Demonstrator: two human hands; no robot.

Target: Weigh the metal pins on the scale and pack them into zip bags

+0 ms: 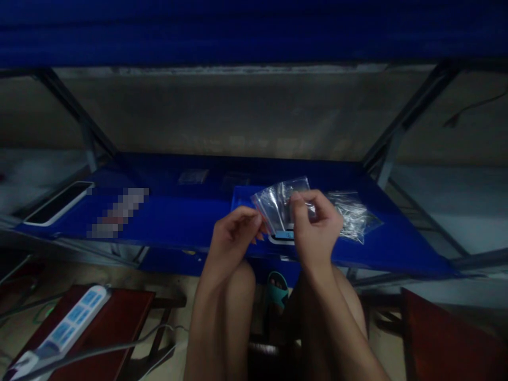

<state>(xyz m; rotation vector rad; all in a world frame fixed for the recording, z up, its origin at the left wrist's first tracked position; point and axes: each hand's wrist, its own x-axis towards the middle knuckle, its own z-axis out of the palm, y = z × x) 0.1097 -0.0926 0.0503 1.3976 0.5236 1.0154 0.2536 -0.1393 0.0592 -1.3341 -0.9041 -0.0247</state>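
Note:
A clear plastic zip bag point(270, 203) is stretched between my two hands above the blue table. My left hand point(234, 233) pinches its left edge, near a reddish strip. My right hand point(317, 225) is closed, thumb against forefinger, on the bag's right part; whether anything is inside there I cannot tell. Just below the hands shows a small device with a lit blue display point(284, 234), partly covered. Behind my left hand stands a blue tray point(240, 196), partly hidden by the bag. Beside my right hand lies a pile of clear bags point(353, 217) with shiny, thin metal-looking pieces.
The blue table point(170, 217) carries a flat clear bag point(193, 177) and, at its left end, a white-edged phone or tablet point(59, 203). A blue shelf point(254, 37) crosses above. A power strip point(75, 317) lies on a stool at lower left.

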